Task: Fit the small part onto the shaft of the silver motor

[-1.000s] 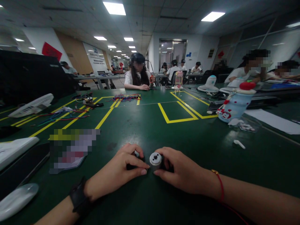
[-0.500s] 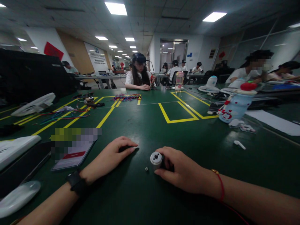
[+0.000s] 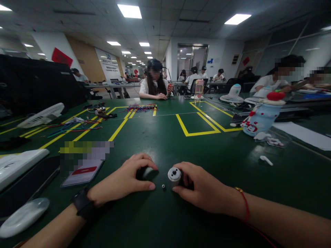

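My right hand (image 3: pixel 199 186) is wrapped round a silver metal cylinder (image 3: pixel 174 175), which looks like a small motor and stands upright on the green table (image 3: pixel 144 220). Its round top face shows a central hole and smaller dark holes. Just left of the cylinder lies a tiny metal ring-like part (image 3: pixel 163 186), apart from both hands. My left hand (image 3: pixel 131 175) is open, thumb and fingers spread, with nothing between them; its fingertips are near the tiny part.
A phone (image 3: pixel 84 168), a white mouse (image 3: pixel 24 217) and a dark flat slab lie at left. Wires (image 3: pixel 141 107) lie farther back. At right are a blue cup (image 3: pixel 262 117), a white earbud (image 3: pixel 266 160) and paper (image 3: pixel 305 135). A person (image 3: pixel 154 81) sits opposite.
My left hand has opened, its thumb and fingers parting from a pinch, and has come slightly closer to the tiny part. My right hand keeps its hold on the cylinder.
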`<action>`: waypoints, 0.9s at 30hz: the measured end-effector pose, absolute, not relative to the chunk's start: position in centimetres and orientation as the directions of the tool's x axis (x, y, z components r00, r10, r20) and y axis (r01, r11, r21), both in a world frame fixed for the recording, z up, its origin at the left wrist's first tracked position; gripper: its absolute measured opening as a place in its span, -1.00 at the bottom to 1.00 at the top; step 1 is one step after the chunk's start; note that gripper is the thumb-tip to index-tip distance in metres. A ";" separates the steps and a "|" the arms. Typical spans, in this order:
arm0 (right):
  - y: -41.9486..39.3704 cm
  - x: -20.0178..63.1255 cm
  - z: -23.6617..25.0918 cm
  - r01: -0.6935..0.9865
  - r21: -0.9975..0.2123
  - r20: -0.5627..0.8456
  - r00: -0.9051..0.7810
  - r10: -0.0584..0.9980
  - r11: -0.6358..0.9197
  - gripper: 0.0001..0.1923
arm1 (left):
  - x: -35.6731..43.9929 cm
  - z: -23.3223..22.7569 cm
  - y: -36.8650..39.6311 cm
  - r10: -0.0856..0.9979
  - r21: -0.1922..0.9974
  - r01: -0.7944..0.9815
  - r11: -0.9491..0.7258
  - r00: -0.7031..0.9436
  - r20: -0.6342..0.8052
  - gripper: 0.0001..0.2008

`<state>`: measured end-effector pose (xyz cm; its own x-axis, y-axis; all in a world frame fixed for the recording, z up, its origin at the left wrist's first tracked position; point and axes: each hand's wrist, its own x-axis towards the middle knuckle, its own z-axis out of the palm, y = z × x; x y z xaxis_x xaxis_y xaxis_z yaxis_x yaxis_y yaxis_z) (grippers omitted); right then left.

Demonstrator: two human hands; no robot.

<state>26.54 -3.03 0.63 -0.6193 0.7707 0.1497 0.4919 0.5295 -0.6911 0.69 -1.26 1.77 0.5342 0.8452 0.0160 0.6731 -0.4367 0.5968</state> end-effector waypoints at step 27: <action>-2.6 26.5 0.2 0.459 -0.665 0.217 -0.637 0.740 0.589 -0.75 | 5.8 3.0 -3.7 0.847 0.647 0.548 -0.529 0.382 0.369 -0.85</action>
<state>26.52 -2.62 0.23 -0.6366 0.7401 0.2168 0.4588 0.5894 -0.6649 5.75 -3.66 2.97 0.3819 0.8472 0.3693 0.5485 -0.5293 0.6473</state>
